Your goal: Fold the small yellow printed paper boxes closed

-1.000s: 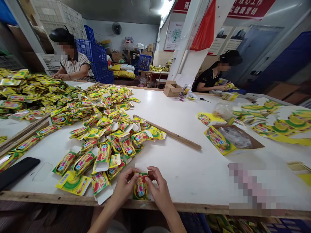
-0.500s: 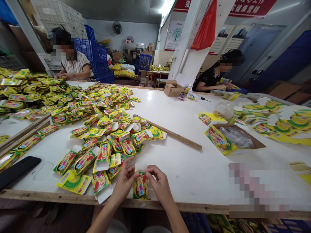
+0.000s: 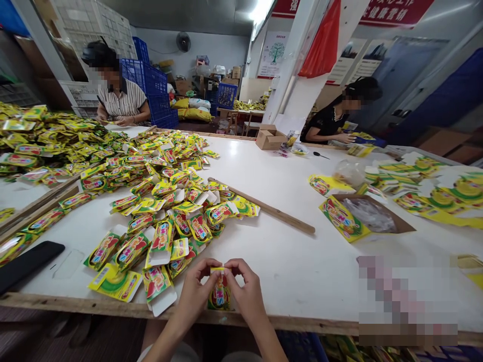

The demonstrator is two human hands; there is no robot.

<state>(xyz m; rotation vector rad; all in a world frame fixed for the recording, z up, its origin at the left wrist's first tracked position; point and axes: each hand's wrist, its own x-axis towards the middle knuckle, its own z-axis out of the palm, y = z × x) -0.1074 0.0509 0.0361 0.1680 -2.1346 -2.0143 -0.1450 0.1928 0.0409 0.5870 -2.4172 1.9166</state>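
Note:
Both my hands hold one small yellow-and-green printed carton (image 3: pixel 220 295) at the near edge of the white table (image 3: pixel 302 266). My left hand (image 3: pixel 196 291) pinches its top left side, fingers curled round it. My right hand (image 3: pixel 244 291) pinches the top right, thumb and forefinger meeting over the folded top flap. The carton stands upright between the palms, its lower part partly hidden by my fingers. Just to the left lies a wide heap of the same cartons (image 3: pixel 158 201), many with white flaps standing up.
A black phone (image 3: pixel 28 264) lies at the near left. A wooden stick (image 3: pixel 264 206) crosses the table middle. An open brown box with a plastic bag (image 3: pixel 368 213) and flat printed sheets (image 3: pixel 433 191) sit right. Two people work at the far side, by blue crates (image 3: pixel 154 95).
The carton's white top flap, standing up half a second ago, is now folded down under my fingertips. Both hands have closed in over the carton's top.

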